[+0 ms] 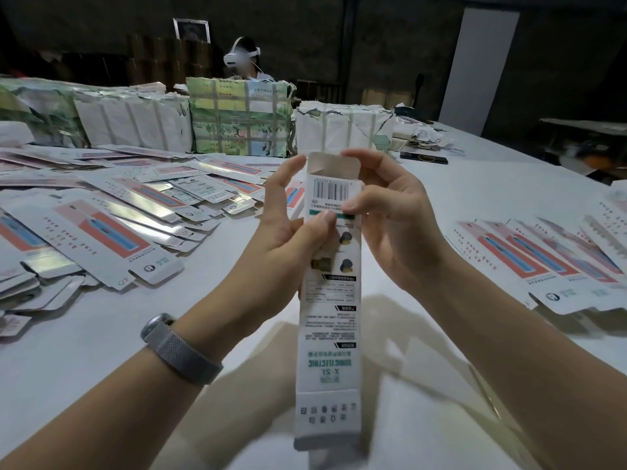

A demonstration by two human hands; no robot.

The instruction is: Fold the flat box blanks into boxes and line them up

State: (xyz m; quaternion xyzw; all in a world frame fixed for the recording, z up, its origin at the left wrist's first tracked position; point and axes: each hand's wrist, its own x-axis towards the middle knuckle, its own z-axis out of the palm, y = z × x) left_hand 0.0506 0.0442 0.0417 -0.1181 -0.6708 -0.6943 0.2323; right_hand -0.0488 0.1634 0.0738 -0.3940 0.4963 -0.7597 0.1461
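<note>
Box (328, 313) position: held upright above the white table (441, 205), between both of my hands, with its printed back panel facing the camera. Its far end is open, and one tuck flap (334, 164) stands up there.

My left hand (285, 228) grips the box's left edge, thumb pressed on the front panel just below the barcode, with the index finger extended toward the open end. My right hand (390, 215) grips the right edge, thumb pinching the front panel beside the left thumb, with the forefinger reaching up to the flap's top corner.

A grey mesh watch band (179, 351) sits on my left wrist.

Flat blanks (112, 218) lie scattered in overlapping piles at left. Further boxes (543, 262) lie in a row at right. Wrapped bundles (241, 117) stand along the table's far side.
</note>
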